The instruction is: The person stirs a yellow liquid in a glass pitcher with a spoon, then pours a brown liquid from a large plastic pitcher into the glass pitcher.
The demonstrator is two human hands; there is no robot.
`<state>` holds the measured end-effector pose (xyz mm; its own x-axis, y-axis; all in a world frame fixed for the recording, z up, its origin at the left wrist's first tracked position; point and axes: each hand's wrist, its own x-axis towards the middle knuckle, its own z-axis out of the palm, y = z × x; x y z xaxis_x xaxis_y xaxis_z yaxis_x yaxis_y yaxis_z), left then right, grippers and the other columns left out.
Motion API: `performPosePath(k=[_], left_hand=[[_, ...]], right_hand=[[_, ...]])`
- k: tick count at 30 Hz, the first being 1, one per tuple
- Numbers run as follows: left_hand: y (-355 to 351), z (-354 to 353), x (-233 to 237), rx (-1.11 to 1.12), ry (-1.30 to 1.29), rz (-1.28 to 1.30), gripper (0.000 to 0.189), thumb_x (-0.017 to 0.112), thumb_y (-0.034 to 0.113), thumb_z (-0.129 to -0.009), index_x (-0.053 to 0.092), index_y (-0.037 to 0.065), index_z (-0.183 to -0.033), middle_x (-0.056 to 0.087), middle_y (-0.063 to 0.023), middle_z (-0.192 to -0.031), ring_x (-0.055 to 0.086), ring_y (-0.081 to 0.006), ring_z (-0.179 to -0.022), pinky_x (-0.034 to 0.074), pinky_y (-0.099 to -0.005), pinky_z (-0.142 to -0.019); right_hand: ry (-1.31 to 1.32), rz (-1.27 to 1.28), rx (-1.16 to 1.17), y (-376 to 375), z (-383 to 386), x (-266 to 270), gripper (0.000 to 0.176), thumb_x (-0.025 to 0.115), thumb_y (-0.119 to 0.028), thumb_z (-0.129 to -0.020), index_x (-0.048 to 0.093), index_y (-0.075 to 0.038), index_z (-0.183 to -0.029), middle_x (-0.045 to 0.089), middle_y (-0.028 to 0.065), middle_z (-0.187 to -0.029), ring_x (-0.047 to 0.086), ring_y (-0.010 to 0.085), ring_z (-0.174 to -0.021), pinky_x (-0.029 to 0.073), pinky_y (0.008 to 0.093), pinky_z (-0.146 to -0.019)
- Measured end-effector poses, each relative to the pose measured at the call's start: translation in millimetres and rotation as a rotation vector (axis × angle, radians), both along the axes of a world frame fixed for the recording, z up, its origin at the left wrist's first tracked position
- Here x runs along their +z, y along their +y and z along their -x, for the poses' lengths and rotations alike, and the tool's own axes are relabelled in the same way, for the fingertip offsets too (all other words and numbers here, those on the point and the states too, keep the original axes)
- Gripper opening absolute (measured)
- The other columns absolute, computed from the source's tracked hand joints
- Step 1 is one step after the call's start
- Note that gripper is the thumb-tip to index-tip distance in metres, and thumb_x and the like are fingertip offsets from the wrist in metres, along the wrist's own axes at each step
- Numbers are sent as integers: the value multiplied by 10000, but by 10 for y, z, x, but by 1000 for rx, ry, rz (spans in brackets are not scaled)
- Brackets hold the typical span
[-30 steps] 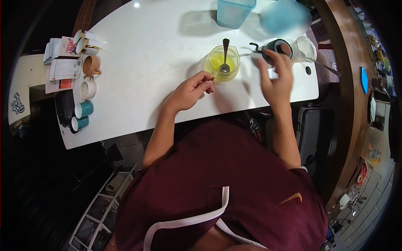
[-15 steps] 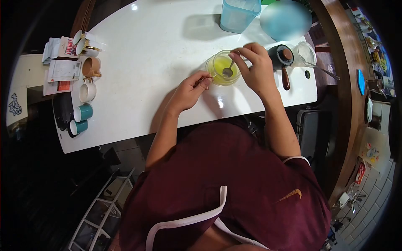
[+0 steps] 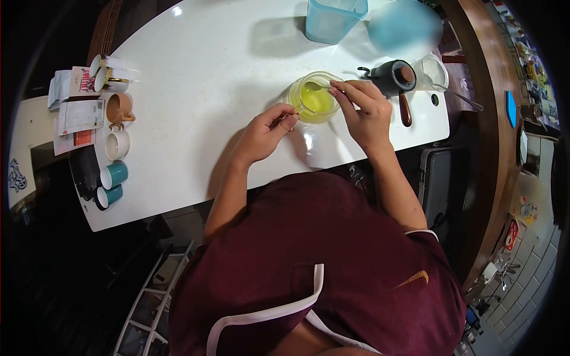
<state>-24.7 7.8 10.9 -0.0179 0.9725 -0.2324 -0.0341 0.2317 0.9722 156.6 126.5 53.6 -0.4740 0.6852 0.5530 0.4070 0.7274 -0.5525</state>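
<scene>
On our white table (image 3: 178, 118) we had a glass cup (image 3: 314, 118), dark kettle (image 3: 389, 78) and clear jar (image 3: 420, 82). A blue container (image 3: 326, 29) stood farther back; mugs (image 3: 117, 146) lined the left end.

Only clear mark: gold Nike swoosh (image 3: 414, 278) on maroon shirt (image 3: 332, 228), 4 o'clock in head view. Red lettering on packet (image 3: 85, 83), 10 o'clock, dark stylised marking on pale panel (image 3: 25, 133), 9 o'clock, print on red box (image 3: 511, 234), half past 3: illegible.
</scene>
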Motion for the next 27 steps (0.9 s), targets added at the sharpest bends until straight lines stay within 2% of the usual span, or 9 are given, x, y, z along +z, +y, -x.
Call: performPosePath(k=[7, 9, 10, 12, 14, 19, 21, 27], left_hand=[[1, -4, -4, 5, -6, 15, 224, 530, 177, -936, 566, 14, -1085, 589, -14, -963, 551, -99, -835, 456, -256, -783], [0, -26, -16, 57, -18, -21, 235, 560, 219, -928, 585, 13, -1038, 566, 15, -819, 508, -64, -753, 430, -213, -716], [-1, -16, -16, 56, -18, -19, 235, 560, 219, -928, 585, 13, -1038, 566, 15, -819, 508, -64, -753, 430, -213, -716], [6, 13, -10, -5, 16, 32, 231, 528, 171, -936, 564, 4, -1092, 590, -22, -974, 550, -101, -831, 455, -252, -785], [10, 11, 1, -4, 7, 32, 232, 529, 171, -936, 564, 3, -1092, 590, -23, -975, 550, -101, -830, 455, -252, -784], [9, 2, -27, 9, -23, 6, 235, 529, 172, -936, 565, 0, -1091, 590, -24, -982, 548, -99, -826, 455, -252, -786], [10, -20, -18, 49, -34, -40, 241, 551, 221, -930, 583, 6, -1036, 569, 14, -829, 512, -67, -753, 435, -216, -724], [13, -25, -7, 52, -16, -26, 235, 546, 212, -932, 586, 6, -1038, 583, 8, -844, 525, -72, -762, 439, -220, -730]], right_hand=[[-17, 94, 147, -10, 20, 92, 105, 706, -113, -755, 696, -51, -839, 660, 75, -777, 598, 220, -678, 484, 324, -610], [-42, 111, 187, 7, -13, 162, 97, 699, -106, -761, 689, -41, -833, 656, 83, -776, 598, 232, -681, 482, 333, -616], [-88, 112, 181, 15, -31, 197, 95, 692, -97, -762, 682, -35, -833, 650, 91, -778, 597, 242, -691, 479, 343, -622], [-135, 112, 173, 27, -35, 236, 93, 685, -88, -764, 675, -28, -834, 644, 99, -779, 596, 253, -700, 477, 352, -629], [-147, 13, 173, 61, -21, 247, 113, 684, -81, -755, 672, -26, -853, 633, 106, -788, 595, 262, -718, 471, 367, -640], [-91, -28, 157, 74, 56, 154, 115, 689, -83, -749, 676, -28, -849, 635, 103, -796, 595, 255, -721, 481, 353, -632], [-60, -45, 156, 48, 82, 113, 110, 688, -83, -752, 678, -30, -848, 640, 103, -797, 596, 250, -716, 485, 347, -629], [-36, 46, 247, 6, 62, 126, 96, 682, -89, -767, 680, -30, -843, 659, 107, -808, 604, 247, -700, 491, 340, -617]])
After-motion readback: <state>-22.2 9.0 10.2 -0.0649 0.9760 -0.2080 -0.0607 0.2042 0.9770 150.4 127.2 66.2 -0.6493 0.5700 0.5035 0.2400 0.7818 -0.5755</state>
